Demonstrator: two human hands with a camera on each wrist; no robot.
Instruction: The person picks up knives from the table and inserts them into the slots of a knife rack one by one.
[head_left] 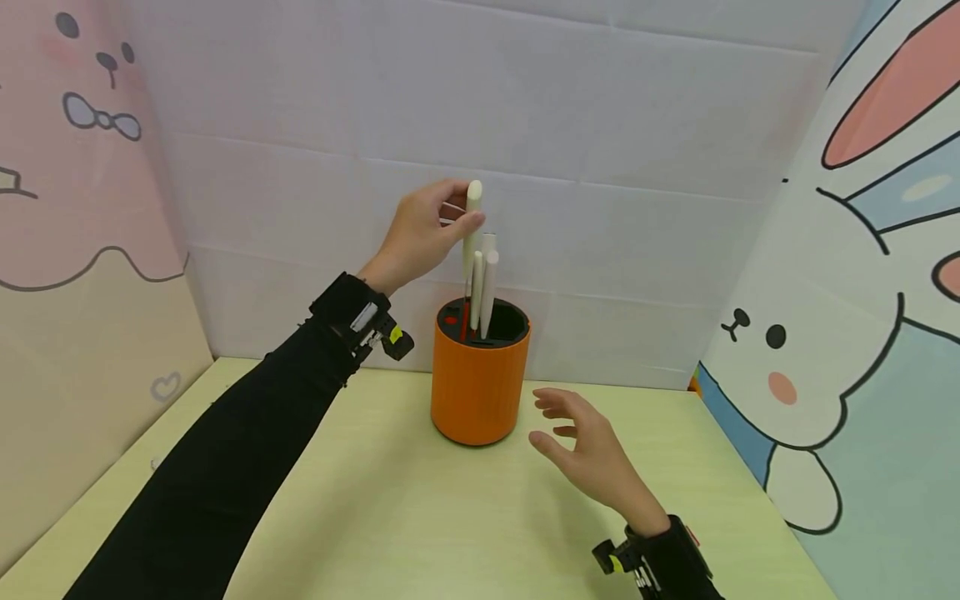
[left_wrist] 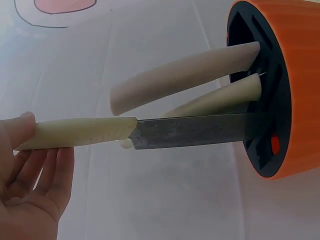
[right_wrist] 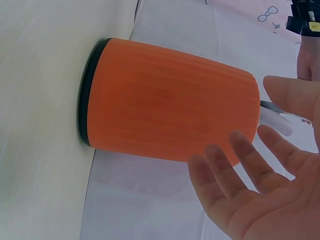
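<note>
An orange knife block [head_left: 478, 387] with a black slotted top stands upright on the table. My left hand [head_left: 422, 227] pinches the end of a knife's cream handle [left_wrist: 80, 132] above the block. Part of that knife's blade [left_wrist: 192, 131] shows, and its tip is hidden inside a slot. Other pale handles stick up beside it, among them a whitish one [left_wrist: 185, 75] and a cream one [left_wrist: 222, 99]. To the right of the block and lower, my right hand [head_left: 592, 454] is held with loosely bent fingers, apart from the block and holding nothing.
The pale yellow table [head_left: 405, 517] runs back to a creased white sheet [head_left: 585, 108] just behind the block. Cartoon-printed panels rise at the left [head_left: 67, 350] and right [head_left: 900, 467]. Red patches show at the block's top.
</note>
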